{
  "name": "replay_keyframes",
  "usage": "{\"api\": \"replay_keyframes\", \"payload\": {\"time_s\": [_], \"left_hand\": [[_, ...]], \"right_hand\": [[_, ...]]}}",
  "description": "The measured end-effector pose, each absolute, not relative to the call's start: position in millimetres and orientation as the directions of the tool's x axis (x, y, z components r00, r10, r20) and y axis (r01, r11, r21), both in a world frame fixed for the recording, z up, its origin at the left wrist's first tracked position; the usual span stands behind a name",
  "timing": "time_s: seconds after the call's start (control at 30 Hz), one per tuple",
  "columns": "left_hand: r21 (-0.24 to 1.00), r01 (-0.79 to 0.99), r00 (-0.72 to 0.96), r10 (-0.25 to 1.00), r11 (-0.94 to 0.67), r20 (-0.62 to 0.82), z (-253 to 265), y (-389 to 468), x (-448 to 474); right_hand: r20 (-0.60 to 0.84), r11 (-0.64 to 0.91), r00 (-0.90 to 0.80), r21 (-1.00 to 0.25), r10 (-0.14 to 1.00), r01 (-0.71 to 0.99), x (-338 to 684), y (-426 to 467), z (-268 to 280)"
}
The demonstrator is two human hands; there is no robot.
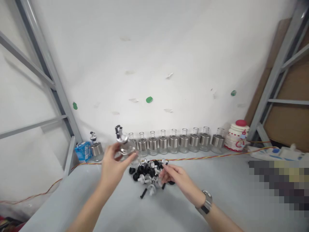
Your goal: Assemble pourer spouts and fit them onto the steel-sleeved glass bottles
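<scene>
My left hand (115,162) is wrapped round a glass oil bottle (131,154), lifted above the table and tilted. A pourer spout (122,136) with a silver collar and black tip sits in the bottle's neck. My right hand (172,174), with a metal watch at the wrist, is at the right side of a heap of pourer parts (151,172). Its fingers are pinched together, and what they hold, if anything, is too small to make out. Black caps, clear plastic pieces and silver bits make up the heap. A small black tube (143,193) lies in front.
Several open glass bottles (173,141) with metal bands line the wall. A bottle with a pourer (97,149) and a blue carton (83,152) stand left. A white-and-red jar (236,137) and a power strip (280,153) are right. A twisted cable (193,159) crosses the table (130,212).
</scene>
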State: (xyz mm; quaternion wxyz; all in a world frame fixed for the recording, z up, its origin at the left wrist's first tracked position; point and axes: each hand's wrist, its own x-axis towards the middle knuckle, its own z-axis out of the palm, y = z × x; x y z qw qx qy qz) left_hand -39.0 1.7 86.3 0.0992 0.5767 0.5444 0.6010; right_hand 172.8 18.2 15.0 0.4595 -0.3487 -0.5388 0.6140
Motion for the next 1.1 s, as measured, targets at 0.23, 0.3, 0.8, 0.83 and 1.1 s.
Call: {"api": "replay_keyframes", "payload": {"time_s": [0.23, 0.3, 0.8, 0.83, 1.1], "left_hand": [[0.973, 0.161, 0.126, 0.982, -0.163, 0.144, 39.4, -5.4, 0.4], [0.973, 0.173, 0.157, 0.979, -0.155, 0.128, 33.2, -10.2, 3.5], [0.943, 0.231, 0.227, 0.955, -0.241, 0.188, 12.1, -17.7, 5.0], [0.936, 0.235, 0.22, 0.952, -0.262, 0.211, 10.5, -16.6, 4.9], [0.872, 0.294, 0.193, 0.918, -0.391, 0.347, -3.7, -15.8, 11.5]], "right_hand": [[-0.004, -0.015, -0.033, -0.948, 0.999, -0.319, 180.9, 29.0, 7.8], [-0.025, -0.043, -0.061, -0.945, 0.998, -0.324, 179.8, 29.7, 5.0], [-0.024, -0.054, -0.13, -0.971, 0.991, -0.231, 168.5, 22.3, 1.2], [-0.011, -0.039, -0.125, -0.973, 0.992, -0.228, 168.5, 22.7, 0.9], [0.048, 0.027, -0.096, -0.979, 0.994, -0.2, 169.2, 24.5, -2.1]]}}
